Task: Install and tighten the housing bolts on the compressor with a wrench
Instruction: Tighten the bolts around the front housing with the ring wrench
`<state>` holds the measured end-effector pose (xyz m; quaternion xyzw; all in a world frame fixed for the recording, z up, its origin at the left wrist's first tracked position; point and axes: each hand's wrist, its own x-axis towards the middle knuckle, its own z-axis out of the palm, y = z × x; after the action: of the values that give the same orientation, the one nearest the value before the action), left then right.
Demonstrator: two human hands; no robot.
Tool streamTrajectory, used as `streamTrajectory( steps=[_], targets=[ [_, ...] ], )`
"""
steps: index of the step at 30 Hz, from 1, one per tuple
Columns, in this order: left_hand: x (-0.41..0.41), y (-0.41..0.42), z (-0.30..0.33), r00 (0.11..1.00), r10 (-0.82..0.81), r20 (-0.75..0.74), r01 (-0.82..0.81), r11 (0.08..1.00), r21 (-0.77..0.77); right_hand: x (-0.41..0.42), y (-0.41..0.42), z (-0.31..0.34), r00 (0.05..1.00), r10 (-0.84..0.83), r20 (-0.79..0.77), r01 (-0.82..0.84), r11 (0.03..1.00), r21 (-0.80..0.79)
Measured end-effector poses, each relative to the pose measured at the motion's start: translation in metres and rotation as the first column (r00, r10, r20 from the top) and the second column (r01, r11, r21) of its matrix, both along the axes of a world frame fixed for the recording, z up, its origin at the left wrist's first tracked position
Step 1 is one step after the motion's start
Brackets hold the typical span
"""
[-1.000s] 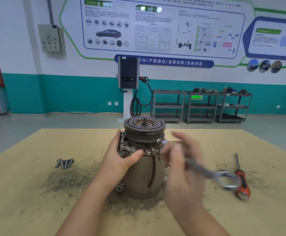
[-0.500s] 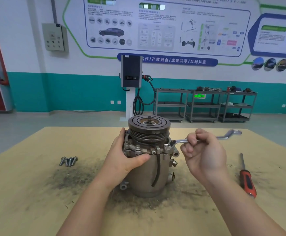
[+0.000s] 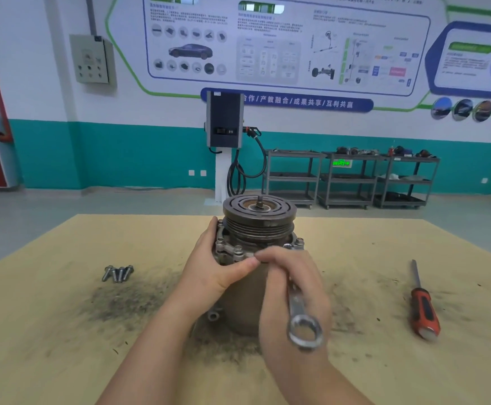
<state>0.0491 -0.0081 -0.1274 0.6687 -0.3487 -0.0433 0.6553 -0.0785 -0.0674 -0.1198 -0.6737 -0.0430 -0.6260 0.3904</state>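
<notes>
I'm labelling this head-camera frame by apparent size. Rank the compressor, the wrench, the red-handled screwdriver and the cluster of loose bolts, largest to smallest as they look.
1. compressor, clearly largest.
2 and 3. wrench and screwdriver: similar in apparent length; the wrench is nearer the camera and partly hidden by the right hand, so I won't rank them.
4. bolts, smallest.
</notes>
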Motion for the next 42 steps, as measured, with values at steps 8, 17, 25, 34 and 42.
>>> streamTrajectory(
  steps=[8, 17, 25, 34, 42],
  targets=[
    [0.0, 0.002, 0.001, 1.0, 0.019, -0.002, -0.019, 0.999, 0.033, -0.022, -0.052, 0.048, 0.943, 0.28, 0.181, -0.332, 0.735, 0.591],
    [-0.002, 0.002, 0.002, 1.0, 0.021, 0.004, -0.021, 0.999, 0.04, -0.007, -0.081, 0.049, 0.829, 0.481, 0.286, -0.517, 0.465, 0.719],
    [-0.003, 0.001, 0.003, 1.0, 0.021, -0.005, -0.02, 0.999, 0.029, -0.002, -0.085, 0.038, 0.799, 0.511, 0.315, -0.54, 0.382, 0.75],
    [-0.003, -0.001, 0.001, 1.0, 0.008, -0.017, -0.008, 1.0, -0.011, 0.003, -0.04, 0.022, 0.955, 0.068, 0.29, -0.227, 0.797, 0.56],
    [-0.017, -0.001, 0.005, 0.991, 0.132, 0.002, -0.132, 0.991, 0.02, -0.007, -0.031, 0.017, 0.992, 0.09, 0.088, -0.109, 0.962, 0.251]
  ],
)
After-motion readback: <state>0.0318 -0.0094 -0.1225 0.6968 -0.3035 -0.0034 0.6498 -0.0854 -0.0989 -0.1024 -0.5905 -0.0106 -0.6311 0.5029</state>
